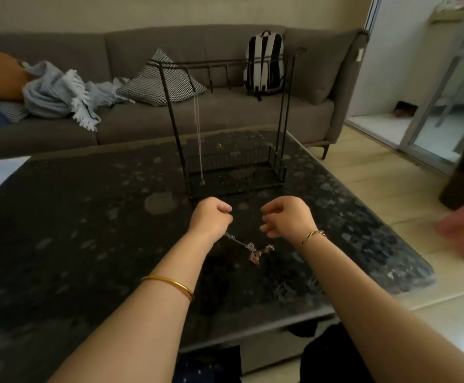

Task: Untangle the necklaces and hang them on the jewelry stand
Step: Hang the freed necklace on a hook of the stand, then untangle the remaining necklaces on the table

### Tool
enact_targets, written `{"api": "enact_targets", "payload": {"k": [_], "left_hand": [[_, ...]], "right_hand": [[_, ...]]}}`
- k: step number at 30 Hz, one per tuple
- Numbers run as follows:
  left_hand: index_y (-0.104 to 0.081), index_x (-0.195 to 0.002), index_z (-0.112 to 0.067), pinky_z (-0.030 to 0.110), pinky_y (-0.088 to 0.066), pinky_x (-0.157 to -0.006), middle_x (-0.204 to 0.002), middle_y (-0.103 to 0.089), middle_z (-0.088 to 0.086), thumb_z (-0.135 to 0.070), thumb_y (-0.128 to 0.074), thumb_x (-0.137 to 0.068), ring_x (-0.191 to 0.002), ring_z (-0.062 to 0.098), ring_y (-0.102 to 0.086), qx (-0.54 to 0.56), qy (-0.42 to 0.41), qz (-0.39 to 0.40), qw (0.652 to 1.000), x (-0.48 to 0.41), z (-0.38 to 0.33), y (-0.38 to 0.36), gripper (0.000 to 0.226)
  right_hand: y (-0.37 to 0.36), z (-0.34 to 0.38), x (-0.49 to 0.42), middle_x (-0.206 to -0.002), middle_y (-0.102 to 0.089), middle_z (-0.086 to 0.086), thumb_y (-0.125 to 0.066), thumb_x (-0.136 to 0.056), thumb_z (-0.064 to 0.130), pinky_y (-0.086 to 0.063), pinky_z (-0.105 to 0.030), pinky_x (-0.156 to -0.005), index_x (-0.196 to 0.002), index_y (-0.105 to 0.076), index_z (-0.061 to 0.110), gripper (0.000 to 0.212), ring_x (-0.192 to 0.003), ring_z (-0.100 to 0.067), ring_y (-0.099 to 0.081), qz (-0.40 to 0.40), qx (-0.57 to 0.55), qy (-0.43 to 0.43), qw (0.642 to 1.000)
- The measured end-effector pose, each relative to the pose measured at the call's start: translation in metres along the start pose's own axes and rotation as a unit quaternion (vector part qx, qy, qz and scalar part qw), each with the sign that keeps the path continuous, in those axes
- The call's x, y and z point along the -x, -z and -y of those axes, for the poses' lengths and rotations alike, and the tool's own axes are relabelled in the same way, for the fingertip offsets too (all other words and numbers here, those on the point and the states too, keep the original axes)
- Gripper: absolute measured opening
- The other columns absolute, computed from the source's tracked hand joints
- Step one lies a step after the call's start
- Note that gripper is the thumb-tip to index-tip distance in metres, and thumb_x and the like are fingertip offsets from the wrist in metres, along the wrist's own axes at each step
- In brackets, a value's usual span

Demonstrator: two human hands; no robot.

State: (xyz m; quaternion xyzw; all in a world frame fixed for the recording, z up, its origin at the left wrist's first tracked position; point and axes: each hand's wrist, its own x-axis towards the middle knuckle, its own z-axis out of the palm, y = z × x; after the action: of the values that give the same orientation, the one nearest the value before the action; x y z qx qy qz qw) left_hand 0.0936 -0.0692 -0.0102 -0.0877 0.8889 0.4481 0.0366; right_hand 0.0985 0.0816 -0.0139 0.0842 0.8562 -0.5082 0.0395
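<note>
Tangled necklaces (253, 250) are gripped by the curled left hand (211, 217) before the jewelry stand (174, 121); whether the half-curled right hand (287, 217) holds anything cannot be told.

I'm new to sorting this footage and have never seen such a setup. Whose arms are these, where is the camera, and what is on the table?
There is no machine here. A person works bare-handed, and the single picture comes from a camera worn on their head, looking forward and down, so both arms reach in from the bottom. The left hand grips a thin chain leading to a tangled clump of necklaces over the dark table; I cannot tell whether the clump touches it. The right hand is beside it, fingers loosely curled; whether it pinches a chain is unclear. Behind stands a black jewelry stand with one hanging necklace. A sofa sits beyond.
</note>
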Motion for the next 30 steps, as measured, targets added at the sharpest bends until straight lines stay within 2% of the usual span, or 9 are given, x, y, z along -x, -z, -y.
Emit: {"api": "enact_targets", "payload": {"k": [3, 7, 12, 17, 21, 23, 25, 27, 30], "left_hand": [[-0.066, -0.111, -0.019, 0.037, -0.05, -0.097, -0.114, -0.06, 0.0, -0.008, -0.063, -0.09, -0.109, 0.019, -0.058, -0.094, -0.025, 0.059, 0.993, 0.007, 0.005, -0.017, 0.024], [-0.063, -0.106, -0.021, 0.035, -0.05, -0.093, -0.115, -0.061, 0.002, -0.008, -0.066, -0.087, -0.106, 0.02, -0.059, -0.19, -0.056, 0.095, 0.976, 0.01, 0.009, -0.031, 0.023], [-0.06, -0.106, -0.02, 0.033, -0.049, -0.091, -0.119, -0.049, 0.003, -0.01, -0.065, -0.088, -0.101, 0.02, -0.057, -0.251, -0.094, 0.096, 0.959, 0.008, 0.016, -0.042, 0.021], [-0.057, -0.087, -0.022, 0.031, -0.049, -0.087, -0.11, -0.053, 0.001, -0.013, -0.067, -0.088, -0.098, 0.021, -0.058, -0.268, -0.107, 0.08, 0.954, 0.007, 0.015, -0.046, 0.014], [-0.063, -0.085, -0.02, 0.031, -0.049, -0.088, -0.107, -0.062, 0.002, -0.014, -0.066, -0.089, -0.101, 0.02, -0.06, -0.251, -0.089, 0.099, 0.959, 0.01, 0.007, -0.047, 0.008], [-0.066, -0.087, -0.018, 0.029, -0.048, -0.085, -0.097, -0.06, -0.001, -0.014, -0.065, -0.09, -0.098, 0.018, -0.059, -0.234, -0.079, 0.112, 0.962, 0.012, 0.005, -0.046, 0.005], [-0.063, -0.075, -0.02, 0.029, -0.05, -0.078, -0.086, -0.06, -0.003, -0.014, -0.065, -0.09, -0.088, 0.016, -0.059, -0.186, -0.065, 0.124, 0.973, 0.012, 0.005, -0.047, 0.016], [-0.062, -0.071, -0.019, 0.028, -0.052, -0.07, -0.083, -0.063, 0.002, -0.012, -0.063, -0.09, -0.083, 0.016, -0.06, -0.081, -0.024, 0.121, 0.989, 0.013, 0.003, -0.046, 0.02], [-0.062, -0.079, -0.012, 0.025, -0.05, -0.066, -0.094, -0.07, 0.01, -0.006, -0.058, -0.091, -0.08, 0.015, -0.062, 0.091, 0.057, 0.097, 0.989, 0.015, -0.009, -0.044, 0.013]], "right_hand": [[-0.004, -0.025, 0.004, -0.094, -0.069, -0.007, -0.057, -0.087, 0.001, -0.058, -0.035, -0.077, -0.093, -0.068, 0.017, 0.02, -0.084, -0.019, -0.066, 0.007, 0.105, 0.012, 0.994], [-0.007, -0.034, 0.007, -0.109, -0.067, -0.005, -0.063, -0.083, 0.005, -0.051, -0.032, -0.089, -0.105, -0.07, 0.017, 0.025, -0.1, -0.021, -0.062, 0.055, 0.246, 0.057, 0.966], [-0.011, -0.034, 0.006, -0.105, -0.065, -0.007, -0.068, -0.082, 0.013, -0.049, -0.031, -0.082, -0.097, -0.067, 0.014, 0.015, -0.099, -0.026, -0.061, 0.063, 0.328, 0.096, 0.938], [-0.011, -0.038, 0.002, -0.093, -0.063, -0.008, -0.061, -0.085, 0.016, -0.049, -0.031, -0.076, -0.088, -0.067, 0.012, 0.008, -0.093, -0.027, -0.062, 0.06, 0.346, 0.078, 0.933], [0.004, -0.043, 0.002, -0.077, -0.06, -0.012, -0.057, -0.087, 0.012, -0.046, -0.032, -0.071, -0.081, -0.068, -0.002, 0.019, -0.076, -0.027, -0.059, 0.046, 0.243, 0.049, 0.968], [0.012, -0.045, 0.005, -0.07, -0.053, -0.012, -0.055, -0.089, 0.011, -0.045, -0.034, -0.067, -0.07, -0.061, -0.001, 0.023, -0.064, -0.023, -0.051, 0.035, 0.143, 0.015, 0.989], [0.019, -0.046, 0.009, -0.071, -0.055, -0.012, -0.052, -0.091, 0.009, -0.045, -0.032, -0.063, -0.064, -0.055, 0.005, 0.028, -0.065, -0.021, -0.052, 0.025, 0.011, -0.023, 0.999], [0.026, -0.043, 0.014, -0.08, -0.062, -0.011, -0.048, -0.094, 0.008, -0.048, -0.028, -0.064, -0.069, -0.055, 0.008, 0.026, -0.07, -0.018, -0.058, 0.014, -0.117, -0.053, 0.992], [0.034, -0.04, 0.019, -0.081, -0.064, -0.005, -0.042, -0.097, 0.009, -0.05, -0.028, -0.069, -0.079, -0.052, 0.012, 0.021, -0.072, -0.015, -0.062, -0.018, -0.271, -0.077, 0.959]]}}
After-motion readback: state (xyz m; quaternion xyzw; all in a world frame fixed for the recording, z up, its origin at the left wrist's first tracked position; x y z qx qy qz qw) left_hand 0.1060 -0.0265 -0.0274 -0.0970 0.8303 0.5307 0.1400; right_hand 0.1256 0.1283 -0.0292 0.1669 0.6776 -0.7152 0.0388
